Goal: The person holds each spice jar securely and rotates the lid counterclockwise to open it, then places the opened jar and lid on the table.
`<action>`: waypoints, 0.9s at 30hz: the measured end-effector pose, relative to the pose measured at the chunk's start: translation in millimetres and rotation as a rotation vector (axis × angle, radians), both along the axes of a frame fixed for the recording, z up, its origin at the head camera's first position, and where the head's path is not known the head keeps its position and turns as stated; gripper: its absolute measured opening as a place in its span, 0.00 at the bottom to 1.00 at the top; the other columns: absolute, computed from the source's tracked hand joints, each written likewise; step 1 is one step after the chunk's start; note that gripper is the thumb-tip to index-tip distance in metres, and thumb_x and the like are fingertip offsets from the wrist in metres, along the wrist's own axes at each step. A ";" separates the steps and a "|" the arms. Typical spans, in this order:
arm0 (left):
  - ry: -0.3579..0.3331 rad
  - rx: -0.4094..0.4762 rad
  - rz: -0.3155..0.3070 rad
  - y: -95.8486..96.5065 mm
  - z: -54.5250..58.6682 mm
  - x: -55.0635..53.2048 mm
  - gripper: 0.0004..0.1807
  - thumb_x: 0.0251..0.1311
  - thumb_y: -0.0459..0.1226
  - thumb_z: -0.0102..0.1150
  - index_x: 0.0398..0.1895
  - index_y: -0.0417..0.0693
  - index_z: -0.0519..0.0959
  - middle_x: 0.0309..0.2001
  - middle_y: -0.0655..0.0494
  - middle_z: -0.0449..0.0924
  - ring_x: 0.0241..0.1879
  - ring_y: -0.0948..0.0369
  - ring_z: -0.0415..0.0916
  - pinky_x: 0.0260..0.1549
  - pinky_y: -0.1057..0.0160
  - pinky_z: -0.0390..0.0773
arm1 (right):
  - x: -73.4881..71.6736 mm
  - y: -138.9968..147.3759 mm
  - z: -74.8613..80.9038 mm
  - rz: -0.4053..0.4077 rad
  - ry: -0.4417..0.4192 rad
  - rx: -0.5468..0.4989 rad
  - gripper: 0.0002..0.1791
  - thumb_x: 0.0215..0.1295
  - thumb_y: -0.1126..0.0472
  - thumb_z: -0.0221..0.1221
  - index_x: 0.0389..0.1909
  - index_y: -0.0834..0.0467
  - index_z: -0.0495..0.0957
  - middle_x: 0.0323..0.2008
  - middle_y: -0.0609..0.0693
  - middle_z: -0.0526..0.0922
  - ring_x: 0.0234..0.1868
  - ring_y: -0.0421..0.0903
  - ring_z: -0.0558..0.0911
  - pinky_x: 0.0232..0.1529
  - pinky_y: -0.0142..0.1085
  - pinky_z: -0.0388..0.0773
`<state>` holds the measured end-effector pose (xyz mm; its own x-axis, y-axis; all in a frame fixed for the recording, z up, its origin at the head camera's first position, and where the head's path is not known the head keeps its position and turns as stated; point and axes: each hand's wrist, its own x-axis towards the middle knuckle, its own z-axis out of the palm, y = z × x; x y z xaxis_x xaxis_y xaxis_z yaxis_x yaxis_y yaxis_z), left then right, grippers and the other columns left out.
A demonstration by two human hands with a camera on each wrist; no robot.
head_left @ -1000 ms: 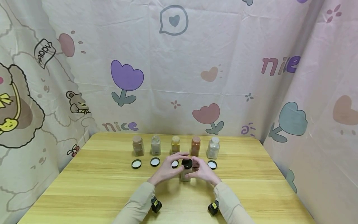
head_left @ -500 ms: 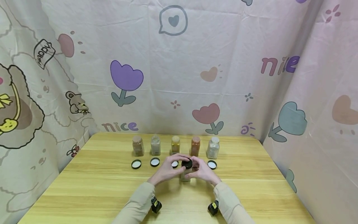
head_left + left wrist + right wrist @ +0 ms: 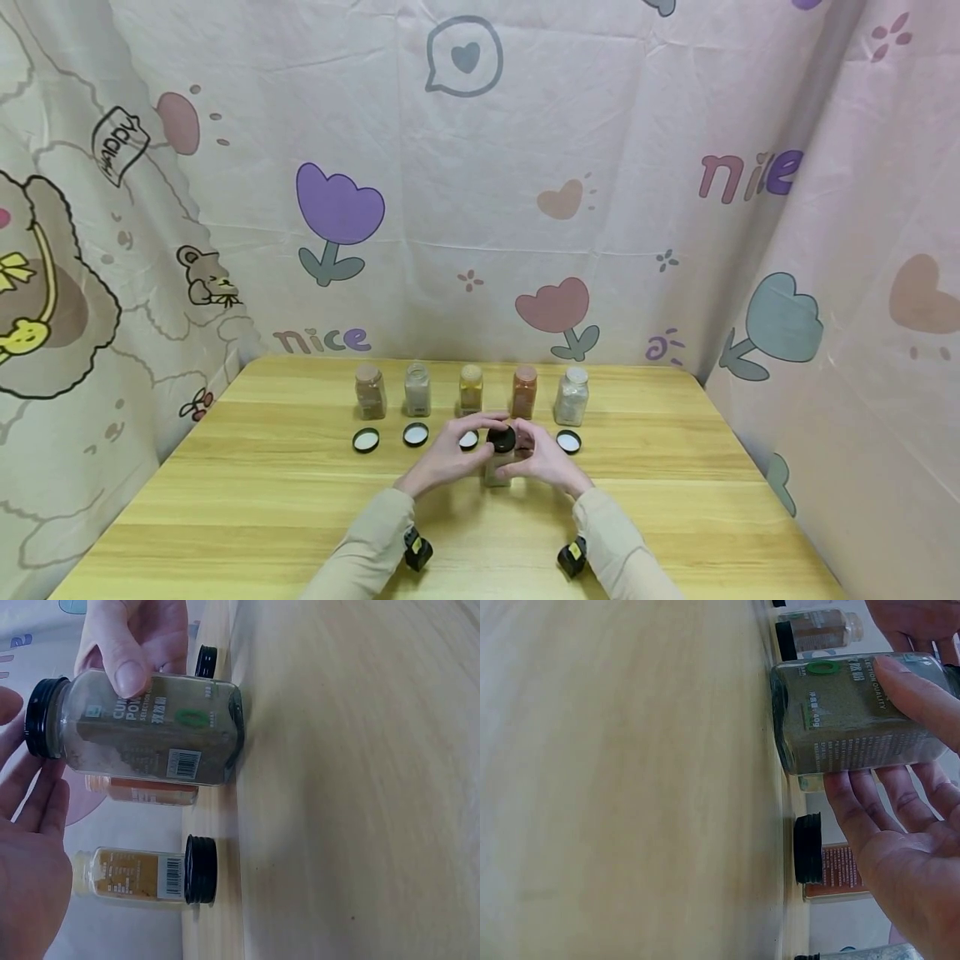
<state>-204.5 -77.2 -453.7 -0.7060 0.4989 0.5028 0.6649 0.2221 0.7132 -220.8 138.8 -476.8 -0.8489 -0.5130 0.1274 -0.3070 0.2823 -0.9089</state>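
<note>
A clear jar of brown-grey powder, its label reading cumin powder (image 3: 150, 739), stands upright on the table in front of me. Its black lid (image 3: 501, 439) sits on top. My left hand (image 3: 450, 452) holds the lid between thumb and fingers. Lower down, my right hand (image 3: 549, 458) grips the jar's body, thumb across the front label and fingers on the other side, as the right wrist view shows.
Behind stands a row of lidless spice jars: brown (image 3: 371, 393), grey (image 3: 417, 390), yellow (image 3: 471, 390), orange-red (image 3: 524, 393) and white (image 3: 572, 398). Black lids with white insides, such as the leftmost lid (image 3: 366, 440), lie before them on the wooden table (image 3: 247, 500). A printed curtain (image 3: 450, 167) surrounds the table.
</note>
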 end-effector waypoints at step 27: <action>0.041 0.001 0.012 0.8 -3.7 -1.9 0.18 0.62 0.29 0.62 0.55 0.44 0.83 0.59 0.46 0.83 0.61 0.49 0.79 0.63 0.59 0.80 | 1.0 1.2 1.3 0.010 -0.023 -0.044 0.26 0.51 0.64 0.76 0.51 0.58 0.76 0.45 0.51 0.86 0.47 0.40 0.83 0.53 0.30 0.81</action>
